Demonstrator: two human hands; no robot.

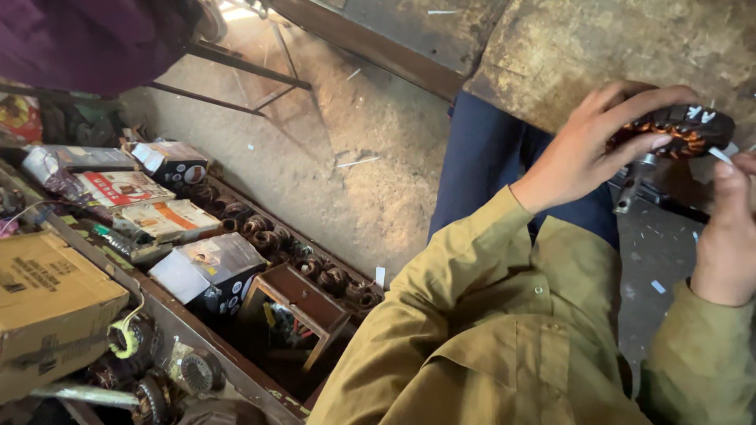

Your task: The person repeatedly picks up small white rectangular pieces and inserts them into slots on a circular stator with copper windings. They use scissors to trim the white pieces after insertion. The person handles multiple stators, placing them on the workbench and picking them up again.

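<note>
My left hand [602,145] grips a round motor stator [683,130], dark with copper-coloured windings, at the upper right. Its fingers curl over the top of the stator. My right hand [728,236] rises from the lower right with a finger touching the stator's right edge near a small white strip. A short metal shaft [630,189] hangs below the stator. Both arms wear olive sleeves, and dark blue trousers show beneath them.
A low wooden shelf on the left holds several printed cartons [169,220], a brown cardboard box [47,303] and a row of copper coils [268,236]. A small wooden box [295,303] stands below. Another person's purple garment [87,39] fills the top left. Dusty concrete floor [346,149] lies between.
</note>
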